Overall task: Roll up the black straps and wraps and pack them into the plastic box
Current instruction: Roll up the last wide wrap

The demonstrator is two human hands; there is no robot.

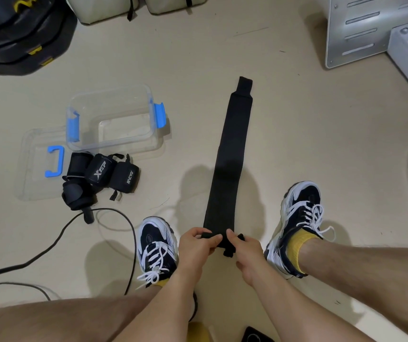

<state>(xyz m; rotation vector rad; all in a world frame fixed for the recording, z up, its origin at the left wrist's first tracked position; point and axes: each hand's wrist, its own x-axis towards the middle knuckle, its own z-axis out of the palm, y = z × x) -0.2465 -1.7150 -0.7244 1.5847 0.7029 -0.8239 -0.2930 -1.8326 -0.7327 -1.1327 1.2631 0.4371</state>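
A long black wrap (pixel 230 154) lies flat on the beige floor, stretching away from me between my two shoes. Its near end is folded over, and both hands pinch that end: my left hand (pixel 195 248) on its left side, my right hand (pixel 243 253) on its right. The clear plastic box (pixel 114 95) with blue latches stands open on the floor to the left, nothing inside it. Several rolled black wraps (pixel 99 176) lie in a cluster just in front of the box.
The clear lid (pixel 35 164) with a blue handle lies left of the box. Black and white cables (pixel 114 215) loop across the floor near my left shoe (pixel 157 245). My right shoe (pixel 296 223) sits beside the wrap. Dark bags (pixel 20 33) stand at far left, metal equipment (pixel 361 28) at far right.
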